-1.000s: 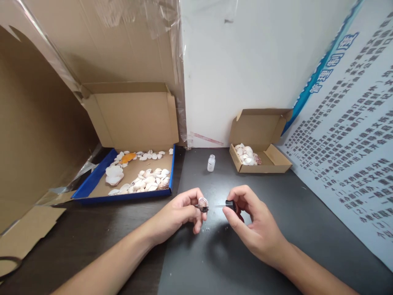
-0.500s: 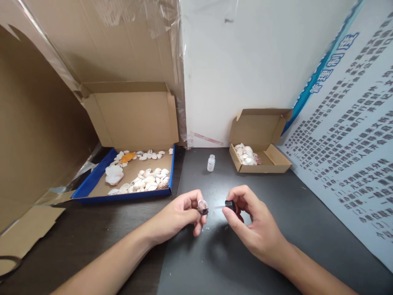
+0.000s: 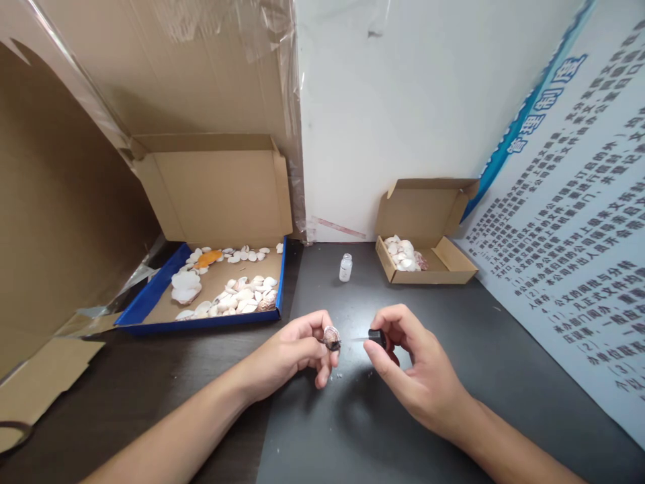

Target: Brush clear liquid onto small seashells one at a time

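A small, light, likely brittle shell (image 3: 332, 336), best held by its edges, is pinched in the left hand (image 3: 292, 356) above the dark desk (image 3: 453, 349), while the right hand (image 3: 418, 376) pinches a black-capped brush (image 3: 375, 337) touching it, an open bottle (image 3: 345, 267) behind.

Bright even indoor light, soft shadows under the hands, sharp focus, wide-angle bending at edges

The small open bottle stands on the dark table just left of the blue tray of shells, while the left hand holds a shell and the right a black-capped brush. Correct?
Not quite. The head view shows the bottle to the right of the blue tray, between it and the small cardboard box. The rest holds: the left hand pinches a shell, and the right hand holds the brush.
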{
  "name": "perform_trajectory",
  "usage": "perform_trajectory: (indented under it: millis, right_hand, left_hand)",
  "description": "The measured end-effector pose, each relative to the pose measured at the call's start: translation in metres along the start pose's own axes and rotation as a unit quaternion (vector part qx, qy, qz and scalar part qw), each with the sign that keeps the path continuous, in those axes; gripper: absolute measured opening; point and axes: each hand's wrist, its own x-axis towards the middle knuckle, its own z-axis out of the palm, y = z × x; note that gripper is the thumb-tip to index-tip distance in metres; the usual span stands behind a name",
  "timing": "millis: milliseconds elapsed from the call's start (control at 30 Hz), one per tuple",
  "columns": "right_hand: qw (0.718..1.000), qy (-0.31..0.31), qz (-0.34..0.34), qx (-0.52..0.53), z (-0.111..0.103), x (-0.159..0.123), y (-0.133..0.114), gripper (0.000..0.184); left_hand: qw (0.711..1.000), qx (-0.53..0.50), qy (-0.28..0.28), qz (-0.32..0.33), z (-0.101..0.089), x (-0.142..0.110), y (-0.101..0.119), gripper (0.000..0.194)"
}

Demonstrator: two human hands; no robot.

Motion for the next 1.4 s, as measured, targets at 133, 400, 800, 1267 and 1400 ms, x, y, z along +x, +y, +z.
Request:
perform_trajectory:
  millis: [133, 400, 800, 1267, 1400]
  right_hand:
    - [1.0, -0.002, 0.001, -0.002, -0.0005, -0.0011, 0.0, 0.01]
    - [1.0, -0.003, -0.005, -0.002, -0.0005, -0.0007, -0.0013, 0.011]
    - [1.0, 0.004, -0.007, -0.006, 0.0, 0.0001, -0.0021, 0.011]
    - [1.0, 0.0, -0.001, -0.008, -0.0005, -0.001, -0.0011, 0.01]
    - [1.0, -0.001, -0.002, -0.004, -0.0008, -0.0007, -0.0013, 0.011]
  left_hand:
    - [1.0, 0.007, 0.003, 0.002, 0.0005, 0.0003, 0.0, 0.018]
    - [1.0, 0.018, -0.014, 0.004, -0.0006, 0.0005, -0.0013, 0.017]
    - [0.999, 0.043, 0.005, -0.001, 0.003, 0.0002, 0.0012, 0.015]
    - [1.0, -0.009, 0.001, 0.002, 0.0001, -0.0017, 0.0012, 0.017]
    - [1.0, -0.017, 0.01, 0.009, 0.0002, -0.0011, 0.0007, 0.018]
